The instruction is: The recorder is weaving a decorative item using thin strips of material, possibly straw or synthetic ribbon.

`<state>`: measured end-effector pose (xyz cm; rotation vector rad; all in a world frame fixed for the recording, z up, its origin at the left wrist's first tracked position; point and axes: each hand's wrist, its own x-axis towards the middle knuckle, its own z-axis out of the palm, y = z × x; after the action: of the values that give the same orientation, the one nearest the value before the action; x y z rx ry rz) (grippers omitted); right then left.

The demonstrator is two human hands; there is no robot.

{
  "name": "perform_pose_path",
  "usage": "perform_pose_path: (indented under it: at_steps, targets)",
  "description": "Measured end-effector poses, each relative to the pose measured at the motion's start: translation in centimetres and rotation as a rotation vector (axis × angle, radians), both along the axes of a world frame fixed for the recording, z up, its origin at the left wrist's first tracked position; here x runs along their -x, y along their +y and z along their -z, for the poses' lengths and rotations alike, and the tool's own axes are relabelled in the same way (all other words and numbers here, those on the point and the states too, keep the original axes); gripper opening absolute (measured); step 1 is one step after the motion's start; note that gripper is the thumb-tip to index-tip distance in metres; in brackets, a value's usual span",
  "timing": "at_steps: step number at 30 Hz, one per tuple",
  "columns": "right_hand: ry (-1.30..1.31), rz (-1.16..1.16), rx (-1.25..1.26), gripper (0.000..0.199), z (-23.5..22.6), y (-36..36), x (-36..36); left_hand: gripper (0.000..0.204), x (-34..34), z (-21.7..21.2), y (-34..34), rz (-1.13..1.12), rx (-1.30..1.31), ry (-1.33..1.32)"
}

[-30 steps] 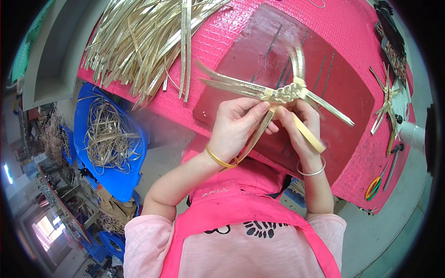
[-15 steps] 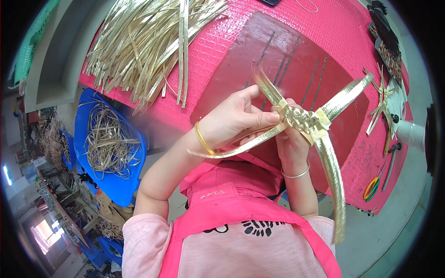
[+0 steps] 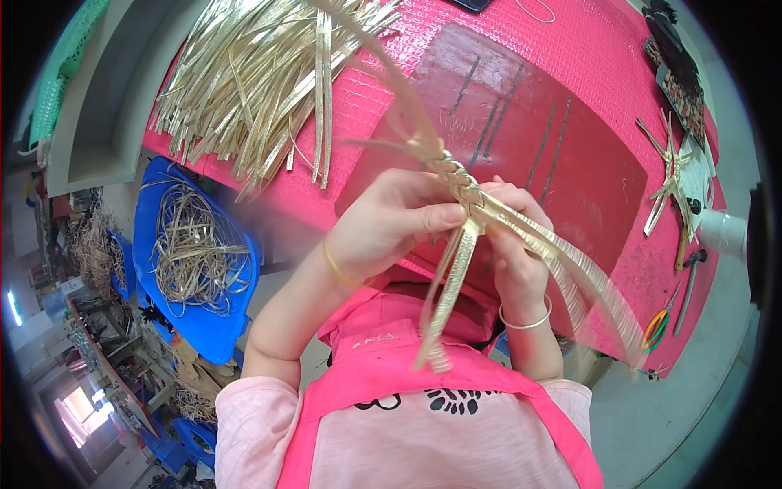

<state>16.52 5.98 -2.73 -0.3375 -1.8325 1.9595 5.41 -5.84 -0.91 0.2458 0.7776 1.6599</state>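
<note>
Both my hands hold a piece of braided gold strips (image 3: 459,181) above the dark red board. My left hand (image 3: 407,212) pinches the woven middle, its thumb near the strips that hang down toward the apron. On the other side, my right hand (image 3: 519,236) has its fingers closed around the piece, partly hidden by it. Loose strip ends fan out to the upper left and lower right, smeared by motion. A pile of loose gold strips (image 3: 244,90) lies on the pink table at the upper left.
The dark red board (image 3: 562,163) with black lines covers the middle of the pink table (image 3: 358,106). At left stands a blue bin (image 3: 248,285) of tangled strips. Toward the right edge lie another woven gold piece (image 3: 674,175), scissors (image 3: 656,326), a hammer (image 3: 691,277) and a white roll (image 3: 723,236).
The braided piece has turned in my hands and shifted left. Its long strips have swung, now trailing to the upper left and lower right. The left hand's grip has changed slightly.
</note>
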Motion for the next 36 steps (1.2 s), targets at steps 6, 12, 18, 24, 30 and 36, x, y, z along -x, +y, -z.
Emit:
perform_pose_path:
  at_steps: [6, 12, 18, 24, 30, 36]
  targets:
    - [0.118, 0.128, 0.264, 0.007, 0.7, -0.6, 0.8, 0.019, -0.2, 0.7, 0.9, -0.098, 0.2, 0.387]
    - [-0.151, 0.156, -0.166, 0.017, 1.7, -0.2, 0.8, 0.02, -2.4, -0.5, 0.1, -0.268, 0.319, 0.521]
    - [-0.033, 0.107, -0.319, 0.013, 0.8, 0.6, 1.1, 0.016, -2.4, 0.8, 0.5, -0.343, 0.216, 0.15]
    - [0.02, 0.261, -0.42, 0.015, 1.6, -0.7, 1.1, 0.017, -2.8, 1.5, 1.3, -0.377, 0.21, 0.381]
    - [0.118, 0.485, 0.567, 0.012, 1.8, -1.2, 1.3, 0.019, -4.6, 2.8, 3.0, -0.456, 0.036, -0.198]
    - [-0.416, 0.207, -0.066, 0.02, 1.0, 5.7, -3.5, 0.019, -4.6, 2.7, 3.4, -0.549, 0.029, -0.113]
